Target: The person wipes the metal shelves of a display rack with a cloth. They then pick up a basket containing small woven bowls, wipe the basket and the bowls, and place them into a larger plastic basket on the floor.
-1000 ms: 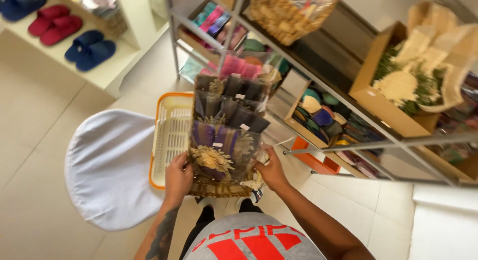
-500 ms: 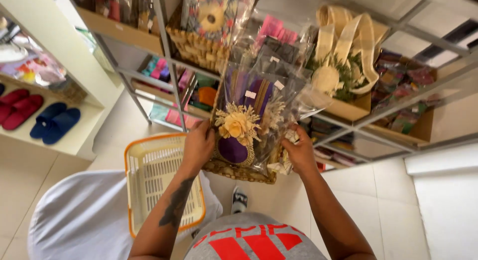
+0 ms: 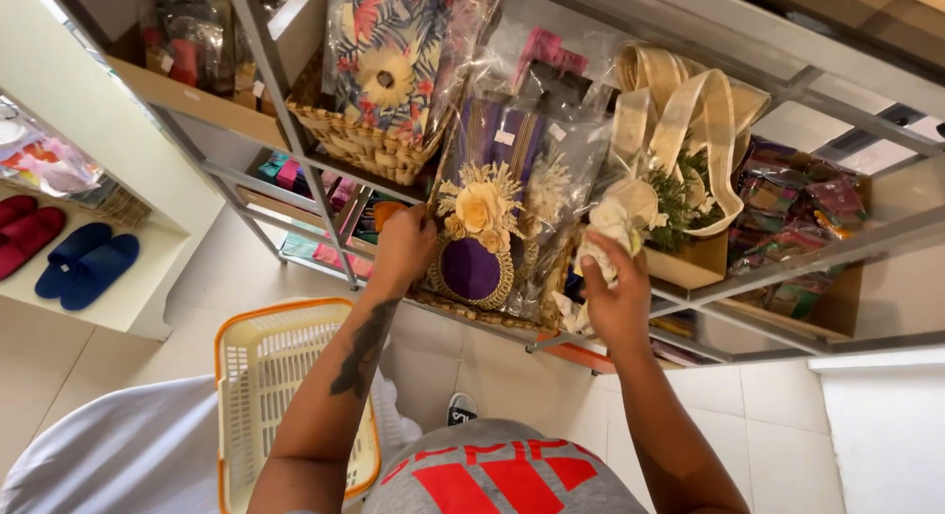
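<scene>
Both hands grip a woven tray of wrapped gift packs at the metal shelf.

The left hand (image 3: 402, 248) clasps the tray's (image 3: 492, 315) near-left edge; the right hand (image 3: 612, 302) pinches its right edge beside a cream fabric flower (image 3: 612, 224). The tray rests partly on the shelf (image 3: 807, 256), not yet pushed fully in. Its packs (image 3: 512, 169) run lengthwise away from the person, purple-and-straw rosette (image 3: 472, 268) nearest. An orange-rimmed basket (image 3: 258, 396) sits below.

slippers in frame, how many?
4 showing: two blue slippers side by side on the white shelf at left, and two red slippers beside them, cut by the frame edge. More may lie out of view.
</scene>
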